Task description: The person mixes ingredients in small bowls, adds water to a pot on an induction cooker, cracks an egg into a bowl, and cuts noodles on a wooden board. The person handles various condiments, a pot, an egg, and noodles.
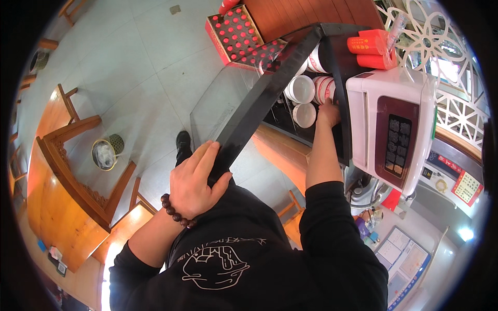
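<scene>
My left hand [198, 175], with a beaded bracelet at the wrist, rests on the edge of a black-framed glass door [249, 112] that stands open from a dark cabinet. Inside the cabinet, my right hand [329, 112] reaches to a stack of white bowls with red bands [323, 89]; its fingertips are partly hidden, so its grip is unclear. Beside that hand are a white bowl [302, 89] and a smaller white bowl [304, 115], both on their sides. Another patterned bowl [317, 60] lies deeper in.
A white and maroon appliance [389, 128] and red boxes [371, 48] stand on the cabinet. A carton of red-capped bottles [237, 33] is beyond the door. Left are a wooden table [66, 194], a wooden chair [74, 124] and a lined waste basket [107, 152]. A black shoe [183, 140] is below.
</scene>
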